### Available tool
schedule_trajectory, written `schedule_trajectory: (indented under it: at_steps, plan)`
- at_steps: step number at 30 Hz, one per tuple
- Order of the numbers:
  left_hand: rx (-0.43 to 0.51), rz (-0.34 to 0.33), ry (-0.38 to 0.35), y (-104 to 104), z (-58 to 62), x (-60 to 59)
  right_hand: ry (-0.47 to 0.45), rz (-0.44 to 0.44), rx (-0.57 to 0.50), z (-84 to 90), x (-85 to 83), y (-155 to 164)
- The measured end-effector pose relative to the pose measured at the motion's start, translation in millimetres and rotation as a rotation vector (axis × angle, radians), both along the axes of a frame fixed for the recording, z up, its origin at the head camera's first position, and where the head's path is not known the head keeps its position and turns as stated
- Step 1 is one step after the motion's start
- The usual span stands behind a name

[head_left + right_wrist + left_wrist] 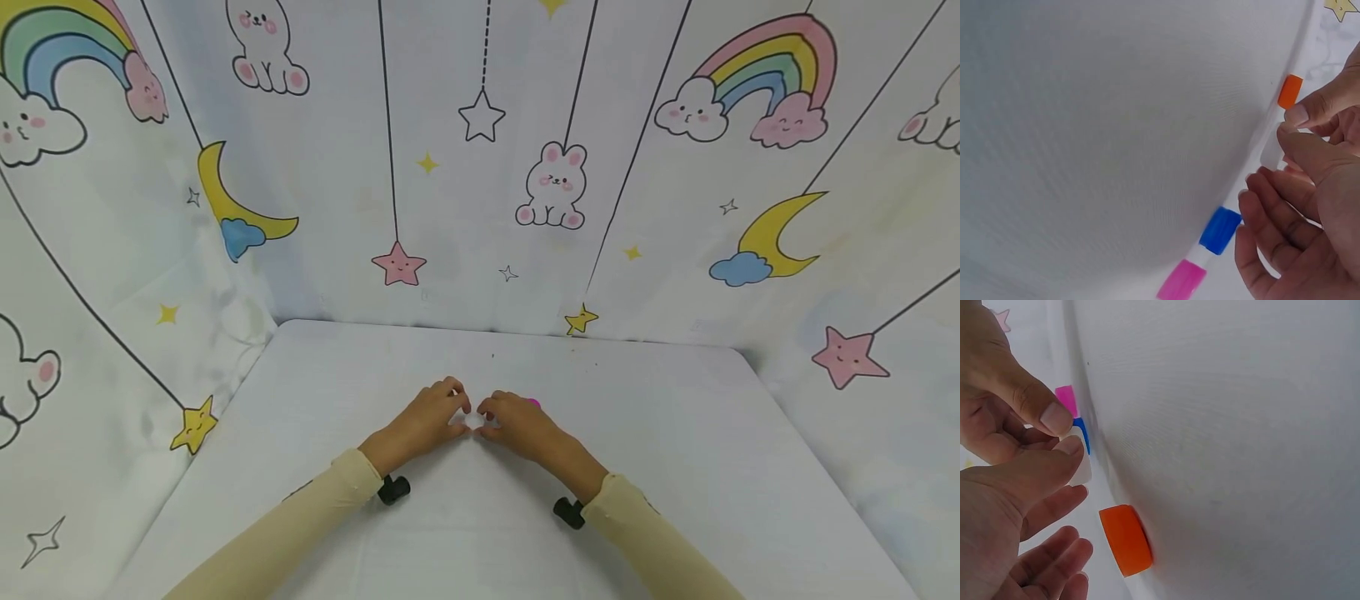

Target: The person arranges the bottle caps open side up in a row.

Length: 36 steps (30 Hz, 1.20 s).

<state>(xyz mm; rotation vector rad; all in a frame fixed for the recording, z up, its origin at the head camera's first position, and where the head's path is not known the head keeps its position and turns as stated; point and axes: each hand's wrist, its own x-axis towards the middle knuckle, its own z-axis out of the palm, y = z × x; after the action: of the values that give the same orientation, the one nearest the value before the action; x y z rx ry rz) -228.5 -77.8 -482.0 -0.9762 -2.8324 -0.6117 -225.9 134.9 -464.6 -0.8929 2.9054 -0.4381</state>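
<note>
Hands [474,421] pinch white cap [1080,464] mid-table [675,467], edges well apart.

Both hands [472,421] together mid-table [675,467], small caps [1219,230] seemingly in a row beneath them

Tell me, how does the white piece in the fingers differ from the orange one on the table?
The white piece is pale and pinched between fingertips of both hands; the orange piece is bright and lies on the white table, touched by no hand. The white one is half hidden by fingers; the orange one shows whole. Both look like small, chunky pieces.
</note>
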Motion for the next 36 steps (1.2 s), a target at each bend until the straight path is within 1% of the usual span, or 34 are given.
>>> schedule_trajectory:
  at_steps: [12,19,22,27,36]
  plan:
    - [-0.019,-0.005,0.043,1.4,-3.1,-1.3,0.037,0.025,0.017,-1.9,-0.9,-3.1]
    - [-0.008,-0.011,0.041,0.3,-3.6,-1.0,0.034,0.009,0.020,-3.6,-1.3,-3.9]
    - [-0.016,-0.011,0.047,0.1,-4.7,-1.1,0.048,0.019,0.028,-4.1,-1.7,-4.4]
    - [-0.018,-0.004,0.042,0.7,-6.2,-1.3,0.065,0.032,0.034,-3.9,-1.8,-5.1]
    - [-0.033,0.007,0.030,1.1,-6.4,-0.2,0.069,0.013,0.036,-5.8,-1.2,-5.7]
